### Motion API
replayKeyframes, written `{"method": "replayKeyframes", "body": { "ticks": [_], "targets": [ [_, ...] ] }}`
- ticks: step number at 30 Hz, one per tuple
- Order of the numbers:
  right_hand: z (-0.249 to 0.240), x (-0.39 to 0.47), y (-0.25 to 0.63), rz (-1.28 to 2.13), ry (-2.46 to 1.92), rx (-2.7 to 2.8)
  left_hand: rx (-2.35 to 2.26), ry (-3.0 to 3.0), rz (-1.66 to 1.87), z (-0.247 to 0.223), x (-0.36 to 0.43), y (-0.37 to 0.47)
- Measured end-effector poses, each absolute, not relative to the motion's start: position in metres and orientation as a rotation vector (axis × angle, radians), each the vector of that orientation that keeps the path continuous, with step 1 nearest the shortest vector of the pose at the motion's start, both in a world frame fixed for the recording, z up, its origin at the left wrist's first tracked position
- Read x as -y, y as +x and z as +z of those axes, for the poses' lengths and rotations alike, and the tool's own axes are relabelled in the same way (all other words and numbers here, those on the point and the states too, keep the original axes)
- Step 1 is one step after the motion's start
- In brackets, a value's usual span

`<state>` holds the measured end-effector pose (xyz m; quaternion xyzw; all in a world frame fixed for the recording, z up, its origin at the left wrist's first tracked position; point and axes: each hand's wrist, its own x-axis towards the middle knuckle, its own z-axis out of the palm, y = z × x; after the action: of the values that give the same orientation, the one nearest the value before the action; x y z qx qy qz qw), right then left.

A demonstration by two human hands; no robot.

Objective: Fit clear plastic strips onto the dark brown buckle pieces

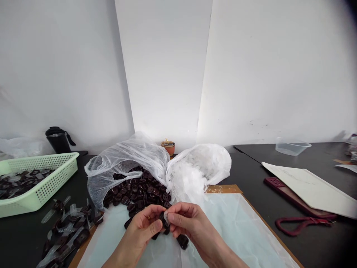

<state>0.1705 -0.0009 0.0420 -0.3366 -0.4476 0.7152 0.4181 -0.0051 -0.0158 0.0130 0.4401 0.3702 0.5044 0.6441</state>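
Observation:
In the middle foreground, my left hand [141, 230] is closed around a glossy dark brown plastic piece [162, 218]. The thumb and fingers of my right hand [193, 225] pinch a small clear plastic strip [166, 215] against that piece. Both hands meet above a pale sheet [231, 227]. Another dark piece [183, 241] lies just below my right fingers. Behind my left hand, many similar pieces [141, 188] spill from a clear plastic bag [139, 149]. To its right stands a white bag [219, 160] holding clear strips [189, 180].
At left are a green basket [52, 178] of dark pieces with strips and a loose heap [68, 234] of more. A black cup [58, 141] and small pot [168, 147] stand behind. Red-handled scissors [295, 225], a phone case [279, 188], white board [309, 188] and clear tub [291, 146] lie right.

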Motion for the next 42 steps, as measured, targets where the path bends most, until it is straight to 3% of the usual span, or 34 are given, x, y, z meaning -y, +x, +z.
{"method": "replayKeyframes", "body": {
  "ticks": [23, 42],
  "targets": [
    [0.039, 0.000, 0.168, 1.709, -0.967, 1.109, -0.873, 1.407, 1.148, 0.002, 0.011, -0.004],
    [0.035, -0.002, 0.164, 1.425, -1.047, 1.353, -0.991, 1.358, 1.207, 0.003, 0.011, -0.003]
  ]
}}
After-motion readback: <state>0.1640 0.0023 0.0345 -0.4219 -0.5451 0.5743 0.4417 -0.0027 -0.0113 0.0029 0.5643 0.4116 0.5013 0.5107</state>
